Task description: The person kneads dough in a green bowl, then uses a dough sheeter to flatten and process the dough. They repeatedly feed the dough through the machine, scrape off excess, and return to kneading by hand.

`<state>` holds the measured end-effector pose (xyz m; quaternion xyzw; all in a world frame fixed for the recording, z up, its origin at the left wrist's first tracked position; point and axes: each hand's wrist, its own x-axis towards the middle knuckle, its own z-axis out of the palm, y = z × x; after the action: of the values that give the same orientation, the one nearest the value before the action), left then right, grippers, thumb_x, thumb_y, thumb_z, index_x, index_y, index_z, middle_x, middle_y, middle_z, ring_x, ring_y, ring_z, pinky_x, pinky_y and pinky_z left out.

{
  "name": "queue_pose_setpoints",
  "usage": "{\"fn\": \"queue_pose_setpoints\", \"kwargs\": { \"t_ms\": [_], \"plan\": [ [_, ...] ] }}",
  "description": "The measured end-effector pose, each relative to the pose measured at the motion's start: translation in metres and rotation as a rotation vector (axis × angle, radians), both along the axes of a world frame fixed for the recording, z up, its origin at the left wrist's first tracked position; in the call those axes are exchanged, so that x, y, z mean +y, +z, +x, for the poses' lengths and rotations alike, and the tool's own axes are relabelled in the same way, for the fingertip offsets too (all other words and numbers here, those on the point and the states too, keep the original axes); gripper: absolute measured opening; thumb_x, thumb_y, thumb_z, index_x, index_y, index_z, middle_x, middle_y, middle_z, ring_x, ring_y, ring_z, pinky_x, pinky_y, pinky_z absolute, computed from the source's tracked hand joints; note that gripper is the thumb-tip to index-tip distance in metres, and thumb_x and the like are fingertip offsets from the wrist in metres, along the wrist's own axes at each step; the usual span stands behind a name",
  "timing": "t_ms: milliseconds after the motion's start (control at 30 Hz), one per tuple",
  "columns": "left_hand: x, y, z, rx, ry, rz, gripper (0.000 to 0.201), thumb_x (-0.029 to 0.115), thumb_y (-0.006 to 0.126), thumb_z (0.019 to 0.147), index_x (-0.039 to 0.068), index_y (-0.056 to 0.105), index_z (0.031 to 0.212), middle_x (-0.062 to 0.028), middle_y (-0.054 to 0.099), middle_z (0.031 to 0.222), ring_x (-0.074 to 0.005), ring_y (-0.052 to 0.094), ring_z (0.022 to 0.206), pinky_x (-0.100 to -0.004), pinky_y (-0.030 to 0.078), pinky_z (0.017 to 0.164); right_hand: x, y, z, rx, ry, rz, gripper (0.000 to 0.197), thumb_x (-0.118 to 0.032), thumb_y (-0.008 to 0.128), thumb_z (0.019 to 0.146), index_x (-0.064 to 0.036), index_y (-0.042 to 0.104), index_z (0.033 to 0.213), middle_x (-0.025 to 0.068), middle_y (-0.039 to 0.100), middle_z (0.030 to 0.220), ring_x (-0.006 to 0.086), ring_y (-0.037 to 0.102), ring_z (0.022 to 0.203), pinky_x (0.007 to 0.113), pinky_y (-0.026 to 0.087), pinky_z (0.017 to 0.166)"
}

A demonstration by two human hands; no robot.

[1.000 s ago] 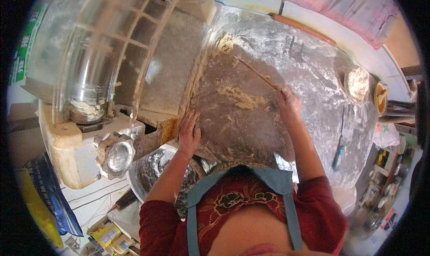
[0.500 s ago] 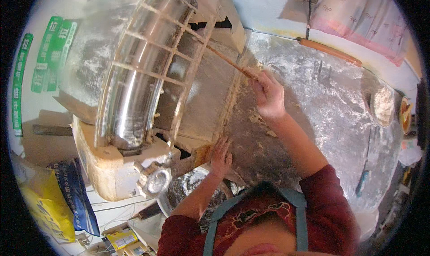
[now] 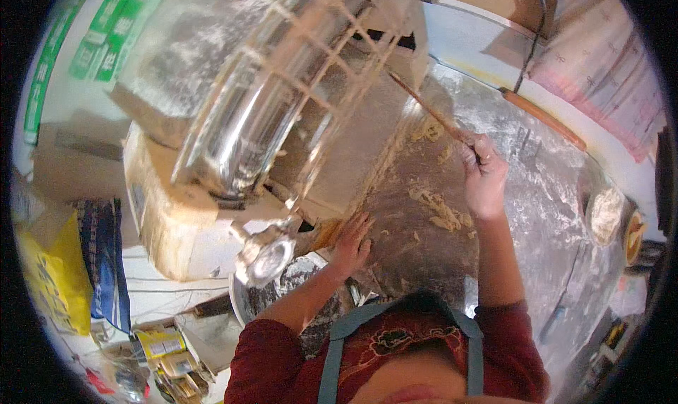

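1. Brown stick [image 3: 427,107] is pointing toward ten o'clock from the right hand [image 3: 486,181], whose fingers are gripping it.
2. Left hand [image 3: 352,245] is resting at eight o'clock from the dough scraps [image 3: 441,210], fingers loosely spread, seemingly holding nothing.
3. Scraps are lying on the table [image 3: 395,271]; work is apparently remaining unfinished.

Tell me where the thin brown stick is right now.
In the head view, right of upper centre, the thin brown stick is in the bare right hand, its tip pointing up-left toward the caged, shiny metal roller.
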<state>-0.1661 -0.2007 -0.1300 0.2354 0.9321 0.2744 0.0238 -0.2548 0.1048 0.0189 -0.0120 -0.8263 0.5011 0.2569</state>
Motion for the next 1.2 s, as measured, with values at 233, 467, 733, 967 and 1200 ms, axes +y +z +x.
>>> {"fn": "queue_pose_setpoints", "kwargs": {
  "t_ms": [233, 467, 733, 967, 1200],
  "plan": [
    [0.000, -0.008, 0.003, -0.024, 0.025, 0.011, 0.044, 0.017, 0.046, 0.089, 0.006, 0.044, 0.131, -0.0156, 0.037, 0.140, -0.0352, 0.032, 0.131, -0.0448, 0.028, 0.107, -0.025, -0.021, 0.034, -0.141, 0.125, -0.045, 0.010, -0.009, 0.067, 0.081, -0.0009, 0.063, 0.085, 0.0097, 0.059, 0.070, 0.0184, 0.054, 0.064, 0.028, 0.044, 0.062],
    [0.003, -0.014, 0.000, -0.030, 0.056, 0.109, 0.051, 0.008, 0.050, 0.079, 0.009, 0.048, 0.129, -0.0152, 0.040, 0.138, -0.0350, 0.032, 0.131, -0.0464, 0.023, 0.110, -0.018, -0.033, 0.049, -0.093, 0.043, 0.187, 0.017, 0.000, 0.062, 0.079, 0.0002, 0.062, 0.096, 0.0153, 0.062, 0.097, 0.0251, 0.062, 0.088, 0.033, 0.049, 0.071],
    [0.002, -0.024, 0.008, 0.057, 0.156, 0.018, 0.046, 0.016, 0.051, 0.084, 0.004, 0.046, 0.128, -0.0182, 0.041, 0.134, -0.0359, 0.036, 0.127, -0.0438, 0.029, 0.107, -0.136, 0.085, -0.020, 0.655, 0.682, 0.197, 0.033, -0.005, 0.057, 0.079, 0.0026, 0.058, 0.111, 0.0171, 0.053, 0.122, 0.0326, 0.053, 0.112, 0.041, 0.042, 0.095],
    [-0.001, -0.026, 0.015, -0.100, 0.136, 0.011, 0.042, 0.022, 0.053, 0.085, 0.004, 0.050, 0.123, -0.0196, 0.049, 0.124, -0.0370, 0.043, 0.117, -0.0483, 0.034, 0.100, -0.176, 0.108, -0.031, 0.970, 0.819, 0.048, 0.040, -0.014, 0.051, 0.076, 0.0036, 0.054, 0.112, 0.0147, 0.049, 0.119, 0.0337, 0.046, 0.114, 0.042, 0.041, 0.097],
    [0.001, -0.023, 0.015, 0.097, 0.123, -0.076, 0.041, 0.026, 0.053, 0.083, 0.004, 0.054, 0.118, -0.0188, 0.050, 0.122, -0.0367, 0.045, 0.114, -0.0496, 0.033, 0.099, -0.179, 0.088, -0.028, 0.973, 0.813, 0.036, 0.035, -0.013, 0.059, 0.070, 0.0040, 0.062, 0.100, 0.0126, 0.054, 0.117, 0.0343, 0.051, 0.111, 0.044, 0.045, 0.094]
  ]
}}
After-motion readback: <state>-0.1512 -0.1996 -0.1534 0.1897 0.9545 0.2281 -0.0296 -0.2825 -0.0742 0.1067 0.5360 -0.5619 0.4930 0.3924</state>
